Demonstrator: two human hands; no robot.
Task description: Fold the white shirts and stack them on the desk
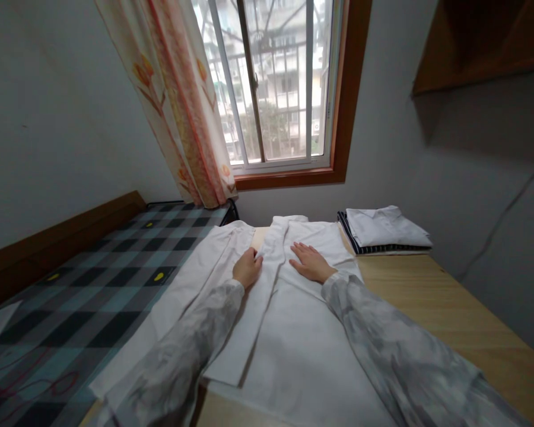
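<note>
A white shirt (311, 338) lies spread out on the wooden table, its front parted and one panel hanging over toward the left. My left hand (247, 268) is closed on the edge of a front panel, fingers curled and partly hidden by the cloth. Flat on the upper part of the shirt, my right hand (312, 263) rests with its fingers stretched out and holds nothing. Small creases run through the cloth between the two hands.
Folded clothes (387, 228), white on top of dark striped, sit at the table's far right corner. The wooden table (445, 308) runs along the right wall. To the left is a bed with a checked cover (129, 276). A curtain (182, 101) hangs beside the window (280, 83).
</note>
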